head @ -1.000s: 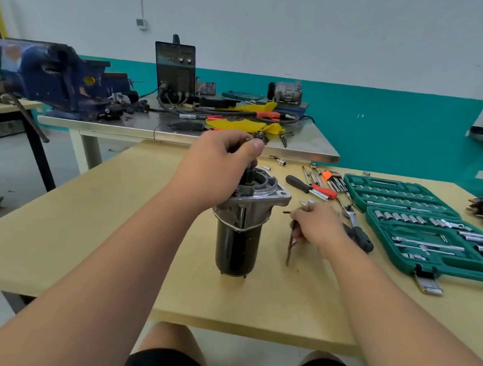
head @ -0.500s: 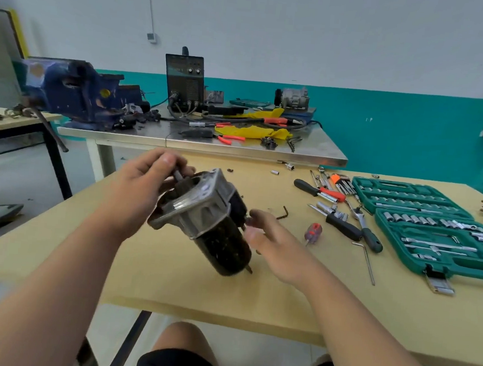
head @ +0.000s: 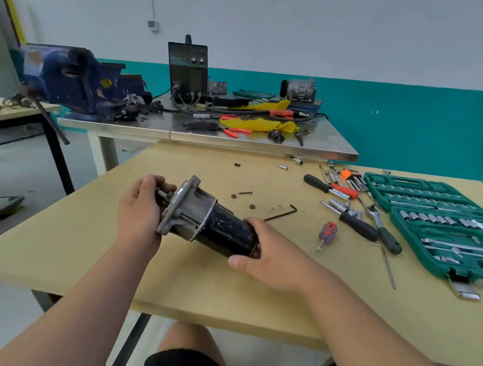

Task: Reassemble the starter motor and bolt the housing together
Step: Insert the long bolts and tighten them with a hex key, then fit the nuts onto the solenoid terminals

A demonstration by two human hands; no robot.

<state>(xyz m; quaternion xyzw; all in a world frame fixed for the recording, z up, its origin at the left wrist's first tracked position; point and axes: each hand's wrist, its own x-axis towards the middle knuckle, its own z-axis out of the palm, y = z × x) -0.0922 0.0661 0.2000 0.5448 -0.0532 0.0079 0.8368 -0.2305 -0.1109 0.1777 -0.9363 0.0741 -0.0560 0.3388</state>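
A: You've got the starter motor (head: 219,227) in both hands over the near part of the wooden table (head: 197,283). It lies almost on its side, the grey cast housing (head: 189,210) up and to your left and the black body running down to your right.

B: Agreed. Your left hand (head: 138,212) is at the housing end, its fingers curled round the nose where the shaft sticks out and the palm against the flange.

A: And your right hand (head: 272,257) clasps the rear end of the black body, thumb along the near side and fingers wrapped round the far side.

B: I can't tell whether the motor touches the tabletop.

A: Just beyond the motor a loose bolt (head: 245,192) and an L-shaped hex key (head: 282,213) lie on the table, apart from each other.

B: To your right lies a small screwdriver (head: 328,232) with a red and purple handle. Further right is the open green socket set (head: 425,255).
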